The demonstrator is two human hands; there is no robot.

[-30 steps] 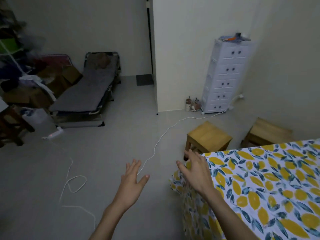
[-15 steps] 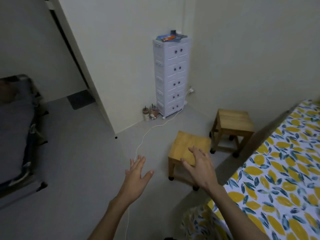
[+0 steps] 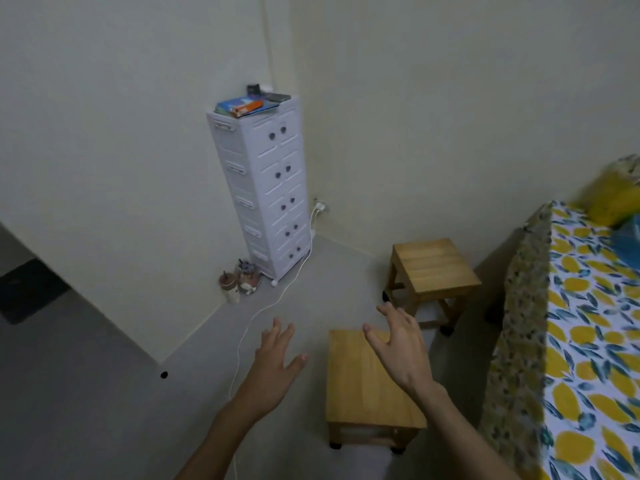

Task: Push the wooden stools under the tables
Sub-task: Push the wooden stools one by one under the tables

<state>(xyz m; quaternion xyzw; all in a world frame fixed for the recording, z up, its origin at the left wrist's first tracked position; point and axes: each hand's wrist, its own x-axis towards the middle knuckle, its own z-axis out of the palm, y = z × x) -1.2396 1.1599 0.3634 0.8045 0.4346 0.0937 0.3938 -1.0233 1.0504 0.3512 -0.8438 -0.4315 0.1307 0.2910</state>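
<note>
Both hands raised, fingers spread, gripping nothing — stools out on the floor.

Right hand (image 3: 398,344) hovers over the far edge of the near wooden stool (image 3: 367,386); left hand (image 3: 277,362) hangs left of it, over bare floor. Far wooden stool (image 3: 433,268) stands beyond, well apart. Lemon-print table (image 3: 588,341) lies right of both — neither stool under it.

Near stool (image 3: 370,382): honey-yellow wood, black feet. Far stool (image 3: 434,268), at 1 o'clock from it: same wood, plank lines on the seat. Tablecloth (image 3: 588,341), at 3 o'clock: white, printed with yellow lemons and blue-green leaves. Drawers (image 3: 270,192), at 11 o'clock: white, dark knobs. Cord (image 3: 256,313): white. Floor (image 3: 104,393): plain grey. Walls (image 3: 433,116): cream.
</note>
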